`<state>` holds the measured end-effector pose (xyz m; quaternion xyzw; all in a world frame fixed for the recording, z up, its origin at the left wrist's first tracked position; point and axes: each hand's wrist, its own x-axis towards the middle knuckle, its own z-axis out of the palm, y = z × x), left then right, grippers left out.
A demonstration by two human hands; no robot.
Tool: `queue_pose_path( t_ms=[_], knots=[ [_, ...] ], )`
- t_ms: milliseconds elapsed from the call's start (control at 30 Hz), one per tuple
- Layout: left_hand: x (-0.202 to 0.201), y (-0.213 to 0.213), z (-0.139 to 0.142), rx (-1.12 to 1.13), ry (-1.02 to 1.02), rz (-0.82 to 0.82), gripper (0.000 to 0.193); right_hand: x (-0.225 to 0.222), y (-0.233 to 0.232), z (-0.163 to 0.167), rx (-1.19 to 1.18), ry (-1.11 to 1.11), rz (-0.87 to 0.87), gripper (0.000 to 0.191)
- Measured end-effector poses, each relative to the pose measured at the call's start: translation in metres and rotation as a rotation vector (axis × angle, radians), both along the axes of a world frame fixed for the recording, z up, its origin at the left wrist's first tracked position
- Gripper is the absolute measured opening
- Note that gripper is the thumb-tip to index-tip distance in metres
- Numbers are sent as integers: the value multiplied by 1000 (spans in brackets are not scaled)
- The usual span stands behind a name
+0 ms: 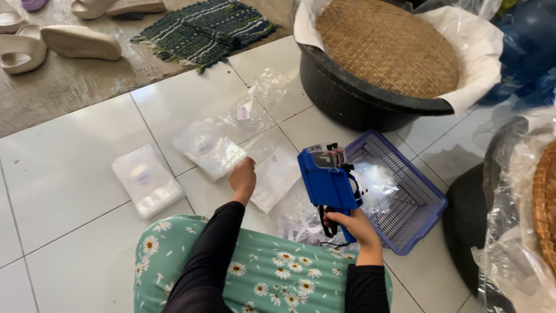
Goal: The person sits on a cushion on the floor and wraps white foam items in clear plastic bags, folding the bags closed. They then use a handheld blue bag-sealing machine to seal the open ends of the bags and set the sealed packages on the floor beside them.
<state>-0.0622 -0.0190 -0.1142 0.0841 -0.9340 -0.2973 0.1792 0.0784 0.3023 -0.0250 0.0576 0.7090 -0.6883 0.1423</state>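
Note:
My right hand [354, 225] grips the handle of a blue label gun [325, 181], held upright above my lap with its head pointing away from me. My left hand [242, 177] rests with curled fingers on the edge of a clear plastic bag [277, 177] lying on the white tiled floor. Two more stacks of clear bags lie to the left, one [207, 148] just beyond my left hand and one [146, 180] further left. Loose clear plastic and white paper strips [296, 221] lie under the label gun.
A blue plastic basket [425, 200] holding clear plastic sits right of the gun. A black tub [347, 95] covered by a woven tray stands behind it. Another plastic-wrapped tub [509, 232] is at right. A green mat [205, 29] and sandals [78, 40] lie far left.

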Motion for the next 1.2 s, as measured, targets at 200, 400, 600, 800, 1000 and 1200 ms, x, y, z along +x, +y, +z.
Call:
queue_pose_path(
  t_ms=[200,400,600,800,1000,1200],
  knots=[
    [1,12,25,158,5,23,16,9,-12,26,-165,108,58,31],
    [-4,55,34,425,62,-68,22,10,-12,34,-276,162,158,28],
    [-15,140,25,431,68,-238,24,15,-8,32,-289,179,130,30],
    [-17,176,25,967,-240,-346,27,16,-3,33,-266,177,58,32],
    [-9,107,29,101,-203,-290,45,6,7,11,-183,136,20,32],
    [26,10,22,-105,-360,-55,71,-13,-6,-30,98,15,8,30]
  ],
)
